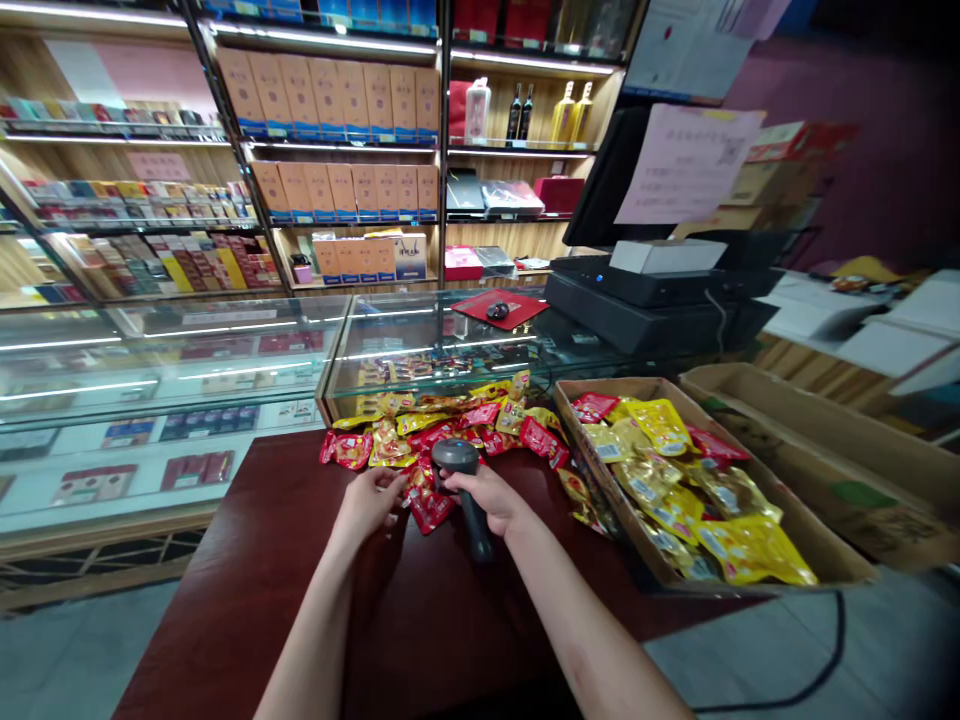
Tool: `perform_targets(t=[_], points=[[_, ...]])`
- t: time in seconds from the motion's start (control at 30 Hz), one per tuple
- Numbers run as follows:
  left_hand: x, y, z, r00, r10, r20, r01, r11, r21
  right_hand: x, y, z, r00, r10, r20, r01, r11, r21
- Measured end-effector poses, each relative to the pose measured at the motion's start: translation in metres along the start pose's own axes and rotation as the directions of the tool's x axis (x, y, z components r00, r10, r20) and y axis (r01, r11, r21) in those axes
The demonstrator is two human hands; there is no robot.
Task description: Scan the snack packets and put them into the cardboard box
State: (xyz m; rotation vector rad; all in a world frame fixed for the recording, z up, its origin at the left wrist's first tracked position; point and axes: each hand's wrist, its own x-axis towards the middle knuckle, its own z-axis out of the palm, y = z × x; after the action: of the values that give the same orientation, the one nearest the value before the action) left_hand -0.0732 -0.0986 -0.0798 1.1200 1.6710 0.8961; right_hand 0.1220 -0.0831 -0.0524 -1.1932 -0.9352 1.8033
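Note:
My right hand (491, 497) is wrapped round the grip of a dark handheld barcode scanner (477, 530), its head over the snack packets and its handle slanting down towards me. My left hand (371, 508) has its fingers curled together at the left edge of a red snack packet (430, 508), which lies under and beside the scanner head. Behind both hands spreads a loose pile of red, yellow and gold snack packets (409, 422) on the dark red-brown table (277, 570).
At right stands an open cardboard box (600, 465) of snack packets, with an open box flap or tray (847, 470) beside it. A glass counter (247, 350) borders the table's back, bearing a mouse (497, 311) and a black register (645, 310). Stocked shelves line the wall.

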Motion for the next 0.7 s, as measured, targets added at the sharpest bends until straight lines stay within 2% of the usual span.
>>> perform_targets(t=[0.1,0.2,0.3,0.4,0.47,0.57,0.7], points=[[-0.001,-0.002,0.006,1.0,0.026,0.0,-0.026,0.994,0.105,0.0,0.001,0.002,0.998,0.042,0.036,-0.043,0.999,0.014],[-0.006,0.006,0.01,0.998,0.067,-0.018,-0.064,0.991,0.12,-0.005,-0.001,0.002,0.991,0.062,0.118,-0.069,0.996,0.059],[-0.013,0.018,0.014,0.991,0.108,0.079,-0.109,0.994,0.008,-0.014,-0.007,-0.001,0.963,0.035,0.266,-0.067,0.991,0.115],[-0.018,0.024,0.019,0.961,0.204,0.185,-0.159,0.96,-0.229,-0.022,-0.014,-0.005,0.951,-0.002,0.309,-0.038,0.992,0.123],[-0.019,0.025,0.023,0.946,0.198,0.255,-0.081,0.91,-0.407,-0.025,-0.017,-0.008,0.961,-0.028,0.276,-0.006,0.992,0.124],[-0.016,0.023,0.028,0.923,0.121,0.364,0.126,0.8,-0.586,-0.024,-0.016,-0.015,0.982,-0.087,0.167,0.064,0.988,0.139],[-0.01,0.025,0.039,0.924,0.036,0.38,0.258,0.676,-0.691,-0.022,-0.014,-0.023,0.992,-0.127,0.016,0.124,0.987,0.103]])
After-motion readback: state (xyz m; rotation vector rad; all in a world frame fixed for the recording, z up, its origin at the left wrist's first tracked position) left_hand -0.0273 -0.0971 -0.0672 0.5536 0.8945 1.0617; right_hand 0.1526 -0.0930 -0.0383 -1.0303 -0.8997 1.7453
